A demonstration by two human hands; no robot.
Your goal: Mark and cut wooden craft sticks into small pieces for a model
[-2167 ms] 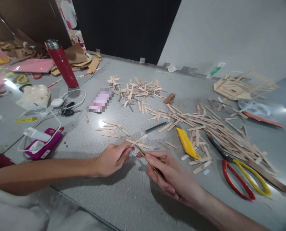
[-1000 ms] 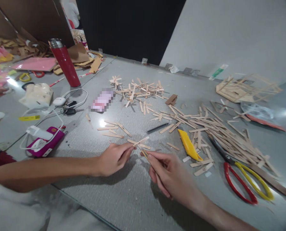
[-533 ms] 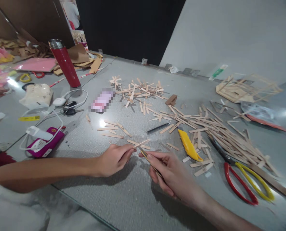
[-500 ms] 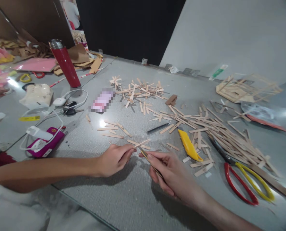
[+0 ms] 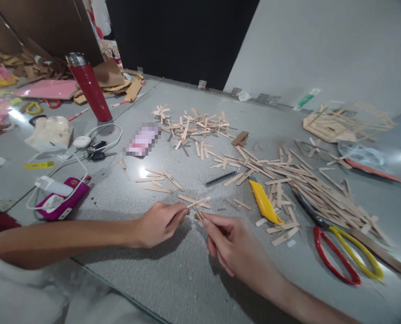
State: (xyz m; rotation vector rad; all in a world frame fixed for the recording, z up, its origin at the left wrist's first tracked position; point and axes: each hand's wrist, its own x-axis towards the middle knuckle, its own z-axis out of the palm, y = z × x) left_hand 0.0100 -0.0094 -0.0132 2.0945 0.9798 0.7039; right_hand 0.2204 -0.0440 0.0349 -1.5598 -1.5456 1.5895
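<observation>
My left hand (image 5: 162, 225) is closed in a pinch on one end of a thin wooden craft stick (image 5: 199, 202), which points away to the right above the table. My right hand (image 5: 232, 240) is closed round a slim gold-coloured craft knife (image 5: 199, 215). Its narrow tip is close to the stick, just beyond my left fingertips; whether they touch I cannot tell. Most of the knife's handle is hidden by my fingers. Behind the held stick another flat craft stick (image 5: 183, 198) lies on the table. A few loose sticks (image 5: 158, 189) lie beyond my left hand.
On the right lie a yellow-handled toothed cutter (image 5: 264, 203), scissors (image 5: 338, 256) and a large stick pile (image 5: 322, 198). A dark pen (image 5: 221, 178) is mid-table. Joined sticks (image 5: 200, 126) and a stick frame (image 5: 342, 126) stand farther back. Leftward are a red bottle (image 5: 90, 90) and a purple case (image 5: 67, 200).
My right hand has shifted slightly, and its fingers now cover more of the knife's handle. My left hand keeps its pinch on the stick. The whole view has shifted a little.
</observation>
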